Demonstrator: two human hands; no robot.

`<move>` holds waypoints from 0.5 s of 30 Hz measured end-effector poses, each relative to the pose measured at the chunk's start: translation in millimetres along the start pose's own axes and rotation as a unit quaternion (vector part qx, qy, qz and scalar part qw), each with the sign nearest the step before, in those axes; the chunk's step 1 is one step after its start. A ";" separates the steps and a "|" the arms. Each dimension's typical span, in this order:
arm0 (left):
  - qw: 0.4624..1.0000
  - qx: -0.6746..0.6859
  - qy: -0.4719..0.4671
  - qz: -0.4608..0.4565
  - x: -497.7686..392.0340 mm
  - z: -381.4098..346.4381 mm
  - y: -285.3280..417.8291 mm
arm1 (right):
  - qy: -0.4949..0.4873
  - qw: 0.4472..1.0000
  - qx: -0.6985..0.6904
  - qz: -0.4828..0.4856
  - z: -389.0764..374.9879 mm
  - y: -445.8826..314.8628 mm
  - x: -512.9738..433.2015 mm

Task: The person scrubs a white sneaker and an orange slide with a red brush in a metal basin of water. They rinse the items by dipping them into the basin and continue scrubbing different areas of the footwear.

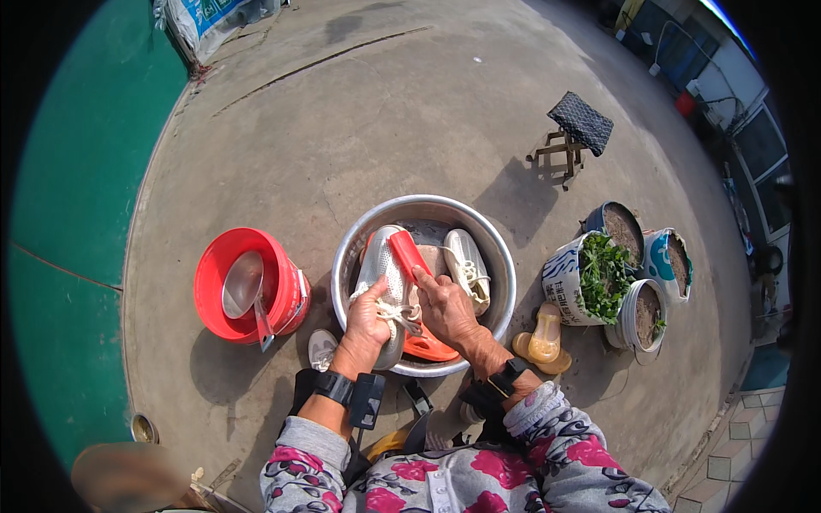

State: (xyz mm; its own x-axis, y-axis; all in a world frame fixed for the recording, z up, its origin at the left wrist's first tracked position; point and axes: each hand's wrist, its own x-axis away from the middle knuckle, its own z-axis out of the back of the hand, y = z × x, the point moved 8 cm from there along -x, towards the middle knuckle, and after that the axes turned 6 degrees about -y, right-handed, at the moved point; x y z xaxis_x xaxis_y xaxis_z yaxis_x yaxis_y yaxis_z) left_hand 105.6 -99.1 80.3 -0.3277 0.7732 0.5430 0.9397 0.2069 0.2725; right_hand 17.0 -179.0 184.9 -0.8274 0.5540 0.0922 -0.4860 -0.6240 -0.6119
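Note:
My left hand [367, 319] grips a light mesh lace-up sneaker [373, 269] by its near part, over a round metal basin [507, 282]. In my right hand [449, 308] is a red-backed object [405, 251], probably a scrub brush, laid along the sneaker's right side; its underside is hidden. A second pale lace-up sneaker [463, 266] leans inside the basin's right wall. Beneath my hands, an orange plastic clog [428, 346] lies at the basin's near side. Some dark water [426, 229] shows at the far side.
Left of the basin stands a red bucket [208, 282] holding a metal ladle [244, 285]. To the right are yellowish slippers [545, 336], a sack of green plants [600, 279] and soil-filled containers [643, 314]. Farther off is a cushioned folding stool [580, 122] on the concrete.

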 end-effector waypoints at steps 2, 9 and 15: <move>1.000 0.010 -0.002 -0.012 0.1 -1.0 1.5 | 0.045 0.999 -0.003 0.017 3.7 -3.0 -3.9; 0.999 0.028 0.025 -0.002 5.3 1.0 4.1 | -0.030 0.999 0.025 -0.006 -18.6 -3.1 42.1; 0.998 -0.001 0.043 0.036 4.4 3.1 -7.9 | -0.001 1.000 0.016 -0.016 -13.9 11.8 34.2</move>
State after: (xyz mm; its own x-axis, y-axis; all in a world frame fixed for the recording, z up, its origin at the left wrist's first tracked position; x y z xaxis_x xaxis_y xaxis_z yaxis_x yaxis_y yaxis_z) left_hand 97.0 -95.4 78.0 -0.2674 0.7312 0.6275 0.9607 0.1523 0.2319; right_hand -13.1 -159.8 170.0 -0.8119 0.5727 0.1133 -0.5209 -0.6231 -0.5834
